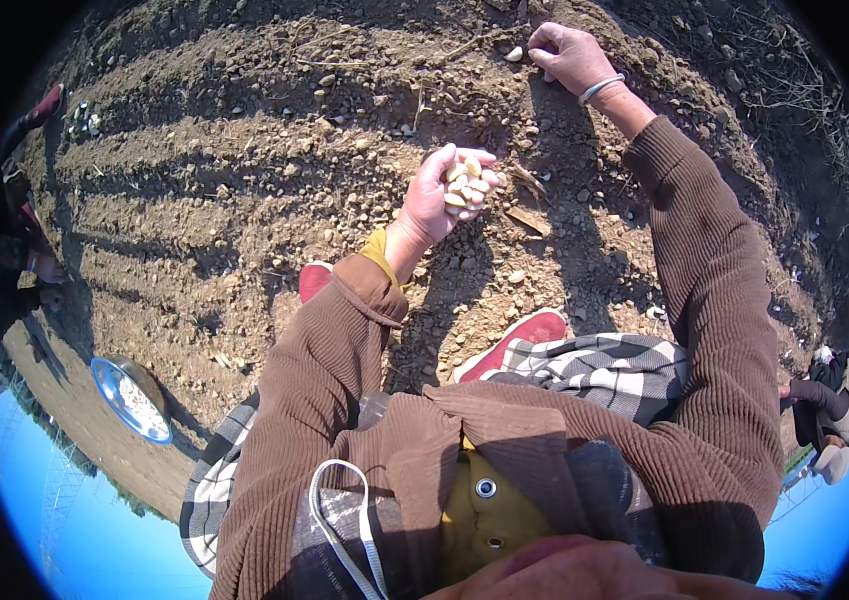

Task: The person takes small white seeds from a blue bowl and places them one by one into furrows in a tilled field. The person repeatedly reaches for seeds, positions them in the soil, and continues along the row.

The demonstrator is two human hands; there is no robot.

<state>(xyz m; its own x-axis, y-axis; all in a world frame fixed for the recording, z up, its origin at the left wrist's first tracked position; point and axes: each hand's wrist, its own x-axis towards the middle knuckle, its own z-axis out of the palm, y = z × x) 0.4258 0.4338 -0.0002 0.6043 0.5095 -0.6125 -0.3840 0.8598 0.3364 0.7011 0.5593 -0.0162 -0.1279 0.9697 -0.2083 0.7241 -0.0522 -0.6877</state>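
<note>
My left hand (428, 196) is cupped palm up above the furrowed soil, holding several peeled-looking garlic cloves (467, 184). Farther forward and to the right, my right hand (573, 61) is low over the dirt with thumb and fingers drawn together. Whether anything sits between those fingertips is hidden. A single pale clove (514, 54) lies on the soil just left of them. Below my left hand, a flat wood chip (529, 221) rests on the ground.
Shallow furrows (169, 165) run across the cloddy soil to the left. A metal basin (132, 401) of pale cloves stands at lower left. One person (12, 262) crouches at far left, another (826, 405) at far right. My red shoe (526, 337) is below my hands.
</note>
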